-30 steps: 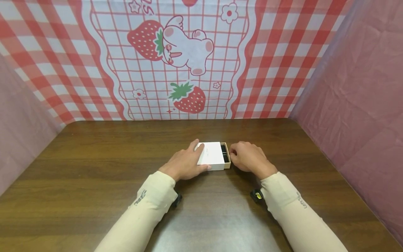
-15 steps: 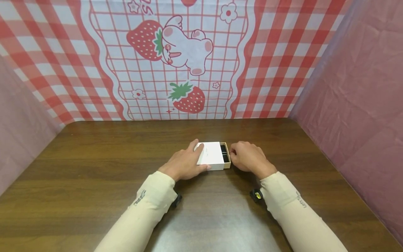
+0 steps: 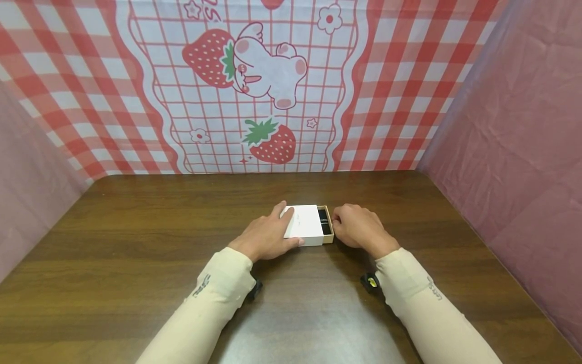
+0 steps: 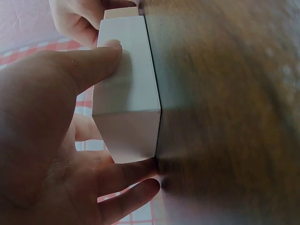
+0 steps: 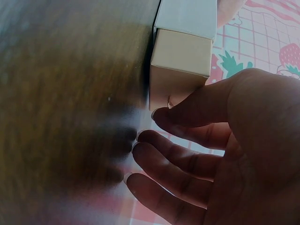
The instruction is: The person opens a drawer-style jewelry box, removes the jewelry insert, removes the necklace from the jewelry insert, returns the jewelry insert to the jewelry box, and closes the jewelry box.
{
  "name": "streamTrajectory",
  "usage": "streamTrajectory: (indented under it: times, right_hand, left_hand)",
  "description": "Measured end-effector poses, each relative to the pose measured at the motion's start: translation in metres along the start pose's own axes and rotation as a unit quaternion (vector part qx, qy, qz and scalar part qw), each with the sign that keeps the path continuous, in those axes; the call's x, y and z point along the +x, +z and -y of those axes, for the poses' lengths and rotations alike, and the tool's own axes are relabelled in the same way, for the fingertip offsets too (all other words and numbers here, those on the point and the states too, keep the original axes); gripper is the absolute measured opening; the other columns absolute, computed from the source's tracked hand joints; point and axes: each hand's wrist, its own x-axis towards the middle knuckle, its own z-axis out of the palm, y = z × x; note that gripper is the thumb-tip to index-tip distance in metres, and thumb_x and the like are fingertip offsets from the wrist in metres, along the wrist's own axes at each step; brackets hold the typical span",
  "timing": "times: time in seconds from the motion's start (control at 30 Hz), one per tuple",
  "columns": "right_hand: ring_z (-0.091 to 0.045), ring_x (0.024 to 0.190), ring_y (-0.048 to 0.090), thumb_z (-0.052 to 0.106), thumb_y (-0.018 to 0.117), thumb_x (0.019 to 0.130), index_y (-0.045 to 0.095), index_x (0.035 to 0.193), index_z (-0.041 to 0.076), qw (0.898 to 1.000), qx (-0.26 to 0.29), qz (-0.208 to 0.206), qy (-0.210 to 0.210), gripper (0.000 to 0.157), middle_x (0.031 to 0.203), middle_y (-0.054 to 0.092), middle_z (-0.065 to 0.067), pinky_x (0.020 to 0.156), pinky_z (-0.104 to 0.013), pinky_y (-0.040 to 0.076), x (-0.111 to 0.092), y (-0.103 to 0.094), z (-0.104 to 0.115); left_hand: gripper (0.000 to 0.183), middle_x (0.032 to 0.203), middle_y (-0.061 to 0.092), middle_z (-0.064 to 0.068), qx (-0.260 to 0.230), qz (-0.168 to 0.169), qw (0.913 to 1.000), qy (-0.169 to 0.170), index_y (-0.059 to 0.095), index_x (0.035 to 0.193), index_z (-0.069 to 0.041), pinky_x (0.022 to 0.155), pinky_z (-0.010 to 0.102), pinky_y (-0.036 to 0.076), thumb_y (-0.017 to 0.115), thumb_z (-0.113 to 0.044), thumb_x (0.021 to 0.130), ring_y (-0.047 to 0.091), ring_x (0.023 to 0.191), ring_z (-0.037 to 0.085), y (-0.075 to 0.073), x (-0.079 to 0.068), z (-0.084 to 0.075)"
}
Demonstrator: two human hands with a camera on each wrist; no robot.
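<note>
A white sliding drawer box lies on the table, its tan inner drawer pulled partly out toward the right. Something black with thin silvery lines shows inside the drawer. My left hand grips the white sleeve from the left; in the left wrist view its thumb presses the near side and the other fingers reach round the end and far side. At the drawer's right end, my right hand pinches a small pull tab between thumb and index finger, the tab mostly hidden. Its remaining fingers curl close to the tabletop.
The brown wooden table reaches back to a red-and-white checked cloth printed with strawberries. Pink cloth hangs at both sides. A dark wrist camera sits under the right cuff.
</note>
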Motion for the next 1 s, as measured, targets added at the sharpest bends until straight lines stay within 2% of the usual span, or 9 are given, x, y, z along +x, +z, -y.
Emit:
streamTrajectory:
  times: [0.43, 1.0]
  right_hand:
    - [-0.020, 0.070, 0.055, 0.013, 0.055, 0.085, 0.062, 0.071, 0.021, 1.000, -0.006, -0.024, -0.001, 0.017, 0.074, 0.058, 0.002, 0.060, -0.043, 0.046, 0.007, 0.011, -0.008]
    - [-0.020, 0.069, 0.052, 0.012, 0.054, 0.085, 0.060, 0.070, 0.019, 1.000, -0.010, -0.025, 0.003, 0.017, 0.072, 0.056, 0.001, 0.057, -0.040, 0.043, 0.009, 0.014, -0.008]
  left_hand:
    - [0.084, 0.163, 0.022, 0.017, 0.006, -0.023, 0.9997, 0.005, 0.031, 0.157, -0.009, 0.101, 0.050, 0.046, 0.060, -0.056, 0.095, 0.055, 0.124, 0.042, 0.010, 0.009, 0.005]
    - [0.084, 0.163, 0.021, 0.016, 0.008, -0.024, 0.9997, 0.004, 0.030, 0.158, -0.010, 0.101, 0.050, 0.046, 0.060, -0.057, 0.095, 0.055, 0.124, 0.040, 0.014, 0.011, 0.007]
